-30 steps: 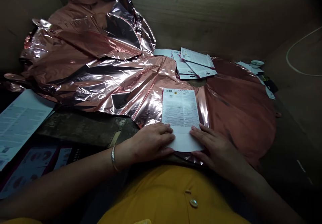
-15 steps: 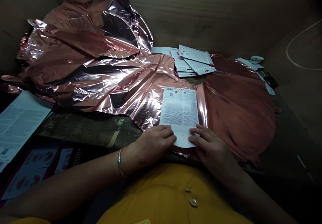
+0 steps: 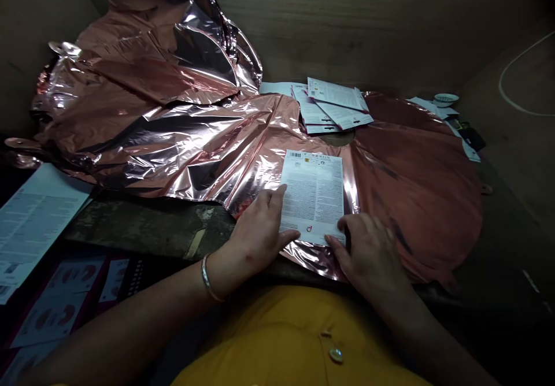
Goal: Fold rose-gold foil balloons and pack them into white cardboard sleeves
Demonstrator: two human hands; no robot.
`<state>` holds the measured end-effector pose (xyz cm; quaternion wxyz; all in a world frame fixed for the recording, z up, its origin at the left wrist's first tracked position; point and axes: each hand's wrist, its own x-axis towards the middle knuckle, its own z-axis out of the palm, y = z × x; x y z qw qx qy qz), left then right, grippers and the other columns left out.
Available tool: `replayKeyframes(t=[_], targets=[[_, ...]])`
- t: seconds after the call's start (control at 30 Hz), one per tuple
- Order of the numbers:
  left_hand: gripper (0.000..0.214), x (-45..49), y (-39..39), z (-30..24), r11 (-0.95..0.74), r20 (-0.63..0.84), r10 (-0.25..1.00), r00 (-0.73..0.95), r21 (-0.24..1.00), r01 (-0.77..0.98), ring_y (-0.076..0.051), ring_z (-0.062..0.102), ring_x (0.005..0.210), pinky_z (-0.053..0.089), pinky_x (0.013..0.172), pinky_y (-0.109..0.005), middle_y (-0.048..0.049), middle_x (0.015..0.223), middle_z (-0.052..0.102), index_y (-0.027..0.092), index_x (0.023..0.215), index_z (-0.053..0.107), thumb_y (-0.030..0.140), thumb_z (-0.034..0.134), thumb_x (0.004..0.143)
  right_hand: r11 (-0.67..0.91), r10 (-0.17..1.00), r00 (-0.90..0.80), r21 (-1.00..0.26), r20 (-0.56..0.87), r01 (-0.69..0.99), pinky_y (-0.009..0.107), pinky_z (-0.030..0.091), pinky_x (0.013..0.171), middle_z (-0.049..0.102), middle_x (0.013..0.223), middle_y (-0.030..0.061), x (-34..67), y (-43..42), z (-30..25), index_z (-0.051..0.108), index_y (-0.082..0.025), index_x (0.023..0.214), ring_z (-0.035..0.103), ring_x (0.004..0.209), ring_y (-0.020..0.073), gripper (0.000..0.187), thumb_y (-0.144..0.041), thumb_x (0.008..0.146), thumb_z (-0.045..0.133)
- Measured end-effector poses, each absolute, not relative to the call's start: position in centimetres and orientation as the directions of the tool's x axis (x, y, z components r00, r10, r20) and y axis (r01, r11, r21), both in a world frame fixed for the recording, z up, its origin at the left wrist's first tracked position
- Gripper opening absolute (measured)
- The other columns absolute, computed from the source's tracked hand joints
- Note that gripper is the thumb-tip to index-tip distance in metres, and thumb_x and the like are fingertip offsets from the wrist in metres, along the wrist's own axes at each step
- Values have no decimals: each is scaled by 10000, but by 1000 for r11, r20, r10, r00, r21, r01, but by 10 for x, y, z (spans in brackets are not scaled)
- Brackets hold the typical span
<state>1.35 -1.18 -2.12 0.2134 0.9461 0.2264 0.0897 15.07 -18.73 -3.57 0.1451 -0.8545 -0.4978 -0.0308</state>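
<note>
Steadying a white printed packet [image 3: 310, 195] now, set flat on rose-gold foil [image 3: 411, 184] close before the body, probably for easy reach. Working with hands apart, one to each side: resting the left hand [image 3: 262, 224] open along the left edge, thumb over the near end, likely to check any sliding on slick film; curling the right hand [image 3: 370, 244] about the near right corner, pinched or merely pressed, impossible to tell. Looking at thin, crisp stock, with fine print in columns, a barcode at the far end and a pinkish mark on the nearest strip. Seeing foil mirror-bright and crumpled leftward, smoother and rounded at right. Farther back, noting a loose fan of similar packets [image 3: 340, 108], perhaps parked there for elbow room. Outward again, finding a scuffed, dark bench [image 3: 143, 218], a larger printed sheet [image 3: 37, 218] leftward, and a small white bowl [image 3: 446, 99] far right.
</note>
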Motion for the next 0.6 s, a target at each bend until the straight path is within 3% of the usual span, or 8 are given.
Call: replayKeyframes(t=[0.1,0.2,0.27,0.33,0.4,0.47,0.6], targets=[[870,20,-3,-13,-669,-55,518,854,597,444,-349,622,1007,525,789,-449,-153,1114,633,154,1381,372,297,816,646,-478,824,529,-252,205,842,462,430,771,598,939,120,151,-186,-35,555,-175,985,535,892,309,202,-311,842,597],[630,23,-1,-5,-254,-206,462,863,901,351,-300,667,946,543,788,-409,-107,1031,693,161,1262,497,248,765,699,-516,734,654,-477,180,711,478,461,818,617,1030,129,153,-187,-30,558,-175,1109,565,952,313,385,-351,785,670],[481,22,-8,-1,116,-244,415,877,970,215,-289,672,978,552,811,-397,-130,1081,693,130,1173,553,261,731,747,-476,635,770,-752,65,456,464,493,831,626,1104,124,155,-188,-26,527,-194,1211,591,987,297,545,-410,749,721],[462,20,-21,-1,356,-245,406,880,930,94,-298,667,1009,553,837,-405,-151,1118,686,115,1138,569,274,750,743,-318,587,800,-944,-124,86,432,527,817,652,1098,112,156,-190,-22,538,-206,1200,624,980,275,598,-461,708,764],[522,18,-38,-4,467,-236,406,883,884,21,-302,667,1018,552,855,-412,-147,1136,686,126,1165,558,250,788,714,-132,574,774,-963,-268,-236,402,552,788,689,1006,82,157,-192,-20,576,-209,1070,656,929,259,562,-439,628,836],[558,18,-53,-7,521,-233,410,882,854,-17,-296,667,1026,546,882,-417,-140,1154,684,139,1198,540,221,799,711,-9,561,744,-901,-363,-433,393,565,764,710,941,54,157,-196,-18,591,-215,1004,676,875,250,558,-381,561,887],[540,24,-73,-11,578,-201,386,900,813,-67,-297,647,1077,515,949,-432,-139,1199,668,150,1218,541,212,787,741,91,590,700,-827,-404,-554,430,568,800,740,908,64,153,-209,-18,676,-199,943,683,916,282,420,-394,621,861]])
